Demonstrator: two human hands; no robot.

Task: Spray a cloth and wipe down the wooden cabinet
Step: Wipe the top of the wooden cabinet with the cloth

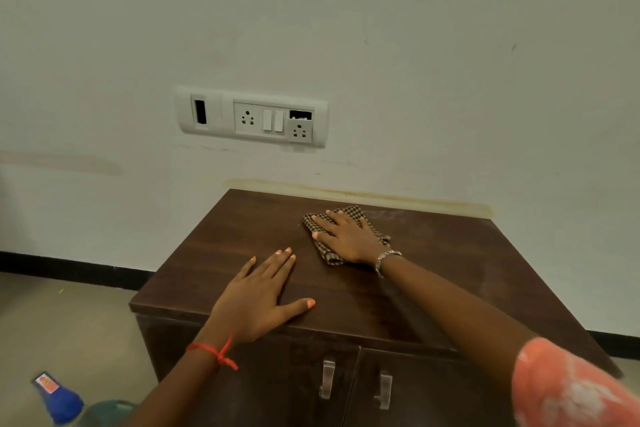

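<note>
In the head view, the checked cloth (346, 232) is being pressed flat under the right hand (349, 239), fingers spread, probably for wiping the wooden cabinet (450, 253). Just beside it, the empty left hand (258, 298) is being laid flat, likely as support. The spray bottle (60, 399) is being left low beside the left arm.

Spray bottle (60, 400) cut off at bottom edge; label blurred.
</note>
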